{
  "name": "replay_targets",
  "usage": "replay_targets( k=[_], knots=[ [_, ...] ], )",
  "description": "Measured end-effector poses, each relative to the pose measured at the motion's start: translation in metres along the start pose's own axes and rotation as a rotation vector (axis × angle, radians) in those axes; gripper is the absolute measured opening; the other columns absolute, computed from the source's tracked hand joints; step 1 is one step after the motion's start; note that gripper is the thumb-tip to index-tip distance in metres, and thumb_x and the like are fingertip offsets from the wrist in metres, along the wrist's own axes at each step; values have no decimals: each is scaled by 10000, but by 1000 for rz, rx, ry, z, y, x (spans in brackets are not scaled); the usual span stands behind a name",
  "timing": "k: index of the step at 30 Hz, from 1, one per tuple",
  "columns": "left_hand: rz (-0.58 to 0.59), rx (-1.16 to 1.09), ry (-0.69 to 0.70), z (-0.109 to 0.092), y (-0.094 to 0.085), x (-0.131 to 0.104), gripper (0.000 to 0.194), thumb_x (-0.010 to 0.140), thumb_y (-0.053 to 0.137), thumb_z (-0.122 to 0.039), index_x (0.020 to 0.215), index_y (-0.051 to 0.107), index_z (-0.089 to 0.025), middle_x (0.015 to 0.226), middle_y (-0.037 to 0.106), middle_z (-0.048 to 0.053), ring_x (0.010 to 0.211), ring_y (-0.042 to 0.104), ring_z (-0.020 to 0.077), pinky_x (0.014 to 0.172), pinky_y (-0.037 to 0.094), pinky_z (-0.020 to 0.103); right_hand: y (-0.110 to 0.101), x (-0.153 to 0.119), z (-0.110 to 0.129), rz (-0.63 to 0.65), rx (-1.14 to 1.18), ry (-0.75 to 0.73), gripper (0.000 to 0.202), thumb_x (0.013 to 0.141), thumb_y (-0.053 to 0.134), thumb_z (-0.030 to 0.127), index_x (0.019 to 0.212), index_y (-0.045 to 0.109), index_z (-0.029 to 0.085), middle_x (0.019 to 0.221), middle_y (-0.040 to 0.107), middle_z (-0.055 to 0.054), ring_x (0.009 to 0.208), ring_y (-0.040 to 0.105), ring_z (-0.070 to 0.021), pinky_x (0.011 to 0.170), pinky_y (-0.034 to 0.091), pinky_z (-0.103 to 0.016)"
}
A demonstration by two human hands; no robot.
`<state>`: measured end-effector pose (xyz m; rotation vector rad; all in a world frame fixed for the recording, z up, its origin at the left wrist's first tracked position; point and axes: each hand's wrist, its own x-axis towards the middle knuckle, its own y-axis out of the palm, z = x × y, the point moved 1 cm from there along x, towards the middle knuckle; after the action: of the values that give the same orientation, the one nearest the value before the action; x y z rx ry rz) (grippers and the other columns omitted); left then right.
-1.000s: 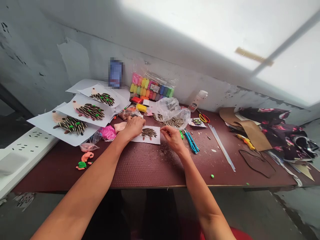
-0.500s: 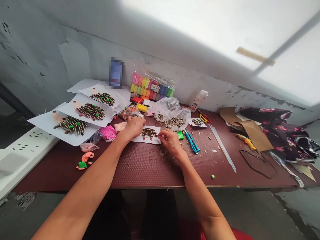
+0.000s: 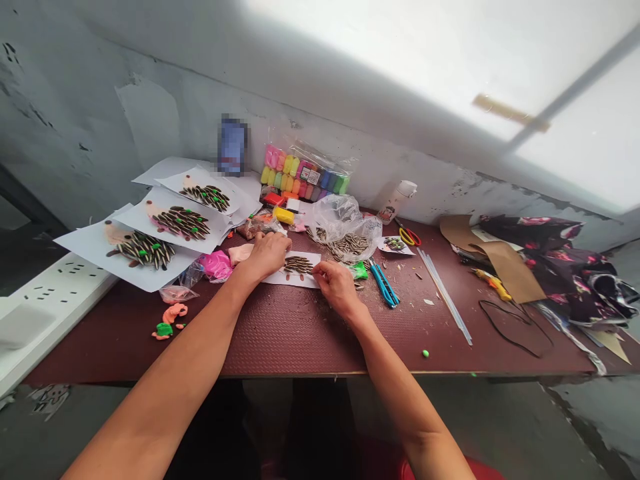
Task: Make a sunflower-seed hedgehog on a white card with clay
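A white paper card (image 3: 300, 283) lies on the dark red table, bearing a hedgehog figure whose spines are rows of striped sunflower seeds (image 3: 299, 265). Small brown feet show below the seeds. My left hand (image 3: 267, 255) rests on the left part of the card, fingers lying over it and hiding that end of the figure. At the card's right edge my right hand (image 3: 336, 281) is closed in a pinch on a sunflower seed, fingertips against the right end of the seed rows. Behind it, a clear plastic bag (image 3: 340, 212) spills loose seeds (image 3: 350, 245).
Finished hedgehog cards (image 3: 180, 223) are stacked at left beside a white power strip (image 3: 50, 287). Right of my hand lie a blue utility knife (image 3: 384, 283), scissors (image 3: 410, 236), glue sticks (image 3: 445, 297) and a glue gun (image 3: 493, 283). Coloured clay packs (image 3: 305, 175) stand against the wall.
My right hand has shifted slightly left, its pinched fingertips now closer in on the seed rows. The left hand stays in place on the card.
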<state>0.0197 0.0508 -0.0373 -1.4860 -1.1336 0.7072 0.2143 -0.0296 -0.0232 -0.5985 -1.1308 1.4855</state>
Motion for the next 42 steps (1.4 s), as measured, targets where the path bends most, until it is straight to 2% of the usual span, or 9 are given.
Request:
replay_targets(
  k=[19,34,42],
  knots=[
    [46,6,-3,-3,-6,-2,287,892,489,-106,1004,736,-201,1165,723,129,1109,636,304,920,426,449,3,3,0,21,-103,12,207,933,536,164,890,732,216,841,652,-25,765,551,-156,670,330,-237],
    [25,17,-1,-2,-2,-2,299,889,482,-101,1014,738,-194,1147,717,130,1107,633,309,910,421,451,3,6,10,71,-215,-12,259,973,486,164,906,735,197,806,598,-28,741,480,-151,665,286,-247],
    [11,9,3,-2,-1,-2,285,895,494,-113,1008,741,-199,1138,726,120,1095,635,309,907,427,449,2,6,12,90,-265,12,254,986,497,182,962,748,208,849,620,-36,785,506,-159,675,287,-256]
  ],
)
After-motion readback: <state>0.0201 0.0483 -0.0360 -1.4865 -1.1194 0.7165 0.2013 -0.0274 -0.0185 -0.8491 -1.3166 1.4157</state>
